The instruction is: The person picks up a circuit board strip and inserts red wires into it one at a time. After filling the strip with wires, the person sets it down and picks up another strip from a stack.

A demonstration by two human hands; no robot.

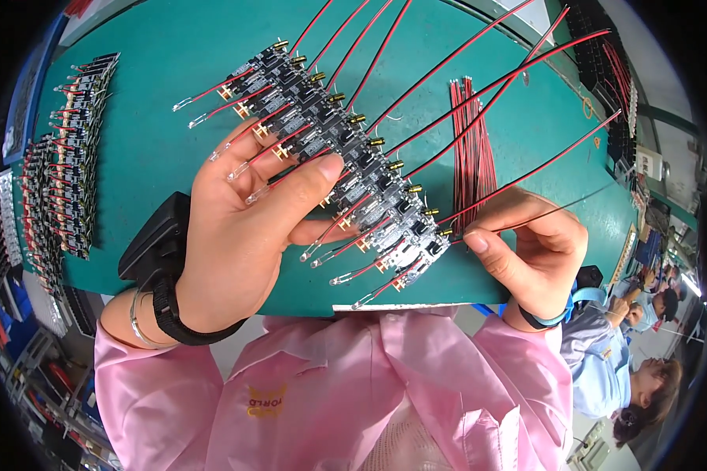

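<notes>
My left hand [247, 224] grips a long strip of joined black circuit boards [326, 114], thumb on top and fingers underneath, tilted above the green table. Short red leads with clear bulb-like tips [239, 169] stick out along its near-left edge. Small gold cylinders line the opposite edge, and several long red-and-black wires [440, 67] run outward from there. At the strip's lower right end, my right hand [534, 247] pinches a thin wire [559, 210] between thumb and forefinger, its end close to the last board. Whether that end touches the board is hard to tell.
A bundle of red-and-black wires [471, 149] lies on the green table [157, 102] beyond the strip's right side. More populated board strips [78, 165] stand stacked at the left. Black racks border the table on the right, where other people [628, 377] sit farther off.
</notes>
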